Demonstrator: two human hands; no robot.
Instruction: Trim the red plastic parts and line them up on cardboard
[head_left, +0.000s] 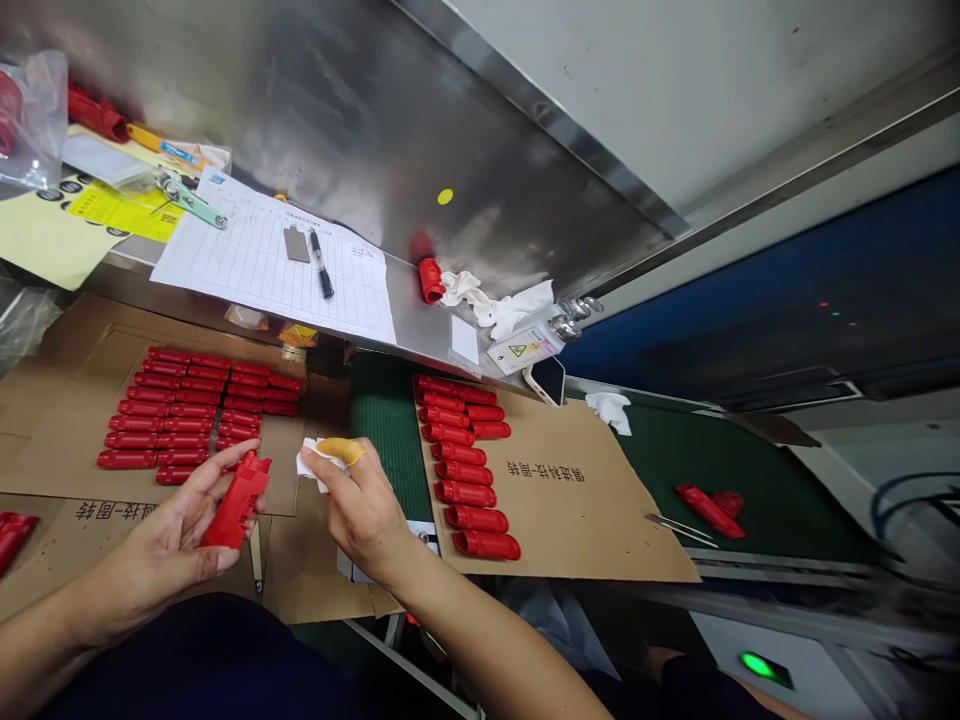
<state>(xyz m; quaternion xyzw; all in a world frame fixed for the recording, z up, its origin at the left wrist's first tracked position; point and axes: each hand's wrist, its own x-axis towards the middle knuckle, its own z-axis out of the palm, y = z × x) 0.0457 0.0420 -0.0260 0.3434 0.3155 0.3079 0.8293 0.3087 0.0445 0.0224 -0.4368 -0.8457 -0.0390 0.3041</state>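
Note:
My left hand (169,535) is wrapped round a red plastic part (238,498), which it holds up at a tilt. To its right, my right hand (367,505) pinches a crumpled white wipe (319,462); a yellow cover sits on one of its fingers. The wipe and the red part are apart. Rows of red parts (156,409) lie on cardboard (45,420) beyond my left hand. More red parts (463,473) form a column on another cardboard sheet (577,510) to the right of my right hand.
A metal shelf (420,330) runs behind, bearing a printed sheet (255,260), a black pen (321,264), wipes and a labelled box (525,345). A phone (547,380) leans at its edge. Tweezers (682,530) and a red part (709,510) lie at the right.

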